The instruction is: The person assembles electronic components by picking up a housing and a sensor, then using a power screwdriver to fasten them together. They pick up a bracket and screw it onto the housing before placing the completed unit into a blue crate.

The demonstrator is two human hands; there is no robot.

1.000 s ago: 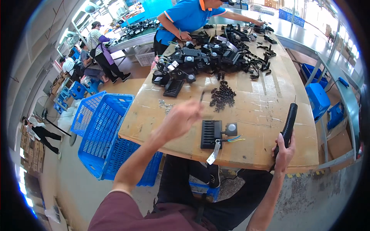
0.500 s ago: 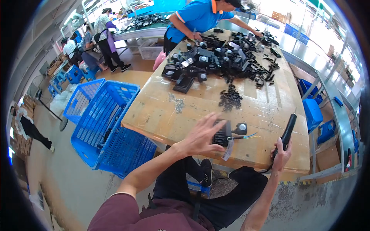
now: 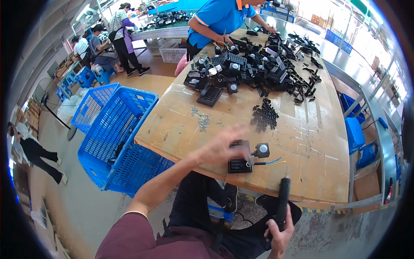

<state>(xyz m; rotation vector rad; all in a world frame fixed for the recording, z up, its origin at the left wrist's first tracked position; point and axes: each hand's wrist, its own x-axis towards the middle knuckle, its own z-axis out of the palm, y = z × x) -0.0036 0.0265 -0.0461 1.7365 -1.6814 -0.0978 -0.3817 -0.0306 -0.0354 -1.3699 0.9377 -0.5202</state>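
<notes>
In front of me at the table's near edge lies a small black floodlight [image 3: 239, 166] with a ribbed back. A square sensor head [image 3: 262, 150] with a white dome sits on its right side, and a cable ending in coloured wires [image 3: 274, 162] points right. My left hand [image 3: 220, 147] is over the floodlight, its fingers smeared by motion; whether they touch it I cannot tell. Wrapped in my right hand [image 3: 280, 235] is a black electric screwdriver [image 3: 283, 198], bit upward, held low beside the table's near edge, above my leg.
A wooden table [image 3: 181, 125] carries silver nuts [image 3: 202, 121], a heap of small black parts [image 3: 264, 115] and a large pile of black floodlights and brackets [image 3: 241, 69]. A co-worker in a blue shirt [image 3: 215, 19] leans over the far end. Blue crates [image 3: 116, 138] stand at left.
My right hand has brought the screwdriver down and left, toward my lap. The floodlight sits slightly lower and further left in view. My left hand has moved over its upper part.
</notes>
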